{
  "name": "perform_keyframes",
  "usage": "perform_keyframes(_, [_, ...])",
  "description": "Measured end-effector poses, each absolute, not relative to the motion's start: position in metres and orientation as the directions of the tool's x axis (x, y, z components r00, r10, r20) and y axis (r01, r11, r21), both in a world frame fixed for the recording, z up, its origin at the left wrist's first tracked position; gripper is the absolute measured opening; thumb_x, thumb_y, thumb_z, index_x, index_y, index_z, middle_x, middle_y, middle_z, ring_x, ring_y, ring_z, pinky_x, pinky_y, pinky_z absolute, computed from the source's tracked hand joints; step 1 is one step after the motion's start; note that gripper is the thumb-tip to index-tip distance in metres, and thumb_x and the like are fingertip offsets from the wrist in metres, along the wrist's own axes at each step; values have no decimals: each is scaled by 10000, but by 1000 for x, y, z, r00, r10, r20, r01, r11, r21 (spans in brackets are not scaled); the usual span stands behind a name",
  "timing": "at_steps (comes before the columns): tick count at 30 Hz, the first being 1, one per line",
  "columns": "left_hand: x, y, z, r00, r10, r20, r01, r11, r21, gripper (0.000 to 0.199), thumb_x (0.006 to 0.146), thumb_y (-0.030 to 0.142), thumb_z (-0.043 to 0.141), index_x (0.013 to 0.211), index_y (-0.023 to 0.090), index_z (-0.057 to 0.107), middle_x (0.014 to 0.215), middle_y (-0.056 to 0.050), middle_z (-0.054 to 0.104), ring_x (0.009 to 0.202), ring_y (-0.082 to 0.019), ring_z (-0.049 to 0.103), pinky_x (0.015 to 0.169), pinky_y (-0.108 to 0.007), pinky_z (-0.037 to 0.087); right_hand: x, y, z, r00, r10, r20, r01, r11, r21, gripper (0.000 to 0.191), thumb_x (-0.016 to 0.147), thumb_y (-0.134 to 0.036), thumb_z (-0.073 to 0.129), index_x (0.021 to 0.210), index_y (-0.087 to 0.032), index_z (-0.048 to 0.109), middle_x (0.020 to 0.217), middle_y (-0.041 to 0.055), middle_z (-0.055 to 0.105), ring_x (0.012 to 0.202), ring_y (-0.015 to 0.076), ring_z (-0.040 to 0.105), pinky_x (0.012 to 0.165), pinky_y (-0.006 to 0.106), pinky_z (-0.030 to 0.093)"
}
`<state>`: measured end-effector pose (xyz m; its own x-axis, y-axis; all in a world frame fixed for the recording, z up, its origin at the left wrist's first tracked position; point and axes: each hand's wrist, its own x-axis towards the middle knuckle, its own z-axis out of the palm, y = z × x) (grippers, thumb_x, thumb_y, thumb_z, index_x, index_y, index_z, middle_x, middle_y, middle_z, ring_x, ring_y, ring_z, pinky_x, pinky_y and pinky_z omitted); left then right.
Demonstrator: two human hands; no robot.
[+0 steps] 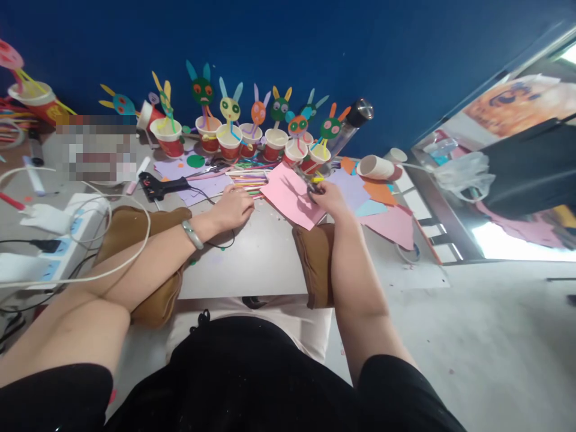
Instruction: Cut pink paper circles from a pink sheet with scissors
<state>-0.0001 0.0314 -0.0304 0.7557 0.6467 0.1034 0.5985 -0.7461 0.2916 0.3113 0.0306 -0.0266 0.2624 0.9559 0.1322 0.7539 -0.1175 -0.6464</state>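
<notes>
My right hand (330,200) is closed on the dark handles of a pair of scissors (312,191), held over a pink sheet of paper (281,195). The blades point toward the back left, above the sheet, and their shadow falls on it. Left of the paper, my left hand (233,210) lies low on the table with its fingers bent together; whatever they may hold is hidden. Just behind it are several coloured pipe cleaners (249,180). A black glue gun (162,186) rests to its left, its cord running beneath the wrist.
Paper cups (229,144) with rabbit-faced figures line the blue wall. Coloured paper scraps (387,225) and a tipped stack of cups (378,168) lie at right, near a bottle (346,129). A power strip (67,240) with cables stands left. Brown cushions (310,264) sit under my forearms.
</notes>
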Motion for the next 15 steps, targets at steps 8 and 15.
perform_keyframes(8, [3,32,-42,655,736,170,537,-612,581,381,875,371,595,1168,132,643,1223,-165,683,1186,-291,597,1062,-466,394,301,31,-29,204,966,158,753,-51,-656,275,624,-154,669,615,-219,403,593,-60,461,593,113,372,591,274,295])
perform_keyframes(15, [2,47,-41,284,899,332,197,-394,898,1155,507,602,899,1463,168,418,1557,-215,388,1434,-388,391,1166,-511,356,273,6,20,-142,958,251,595,285,-751,229,592,-188,618,676,-206,405,693,-37,519,677,116,450,629,249,363])
